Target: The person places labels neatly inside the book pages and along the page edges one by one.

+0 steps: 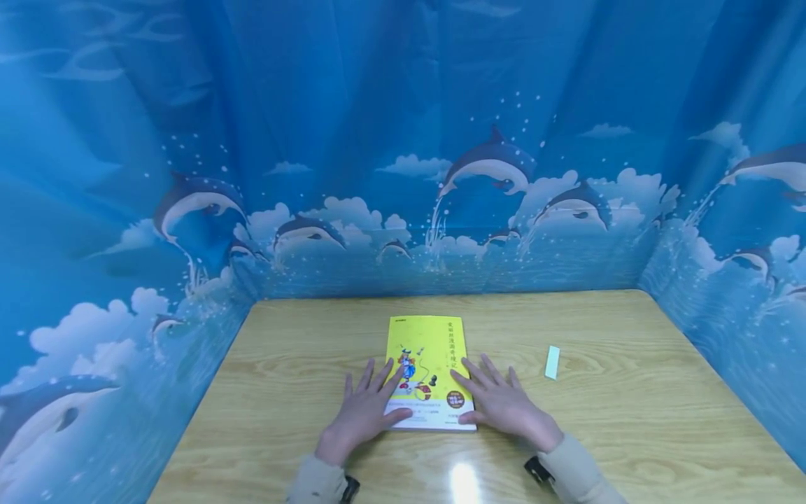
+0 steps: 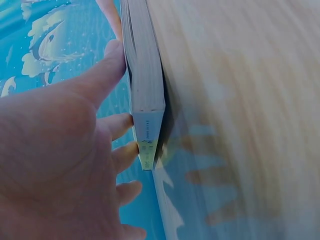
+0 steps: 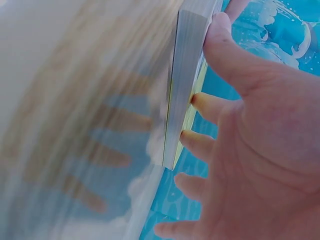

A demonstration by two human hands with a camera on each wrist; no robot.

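Note:
A thick paperback book (image 1: 434, 350) with a yellow cover, a cartoon figure and a white band at the near end lies closed on the table. My left hand (image 1: 365, 409) rests over its lower left side, fingers spread and thumb on the white band. On the opposite side my right hand (image 1: 504, 402) touches the lower right part of the cover with spread fingers. In the left wrist view the book's spine and page block (image 2: 147, 85) show beside the thumb. The right wrist view shows the page edges (image 3: 187, 75) and fingertips on the cover.
The wooden table (image 1: 283, 364) has a glossy surface that mirrors the hands. A small pale green strip (image 1: 552, 362) lies to the right of the book. Blue curtains (image 1: 390, 140) printed with dolphins stand along the back and both sides.

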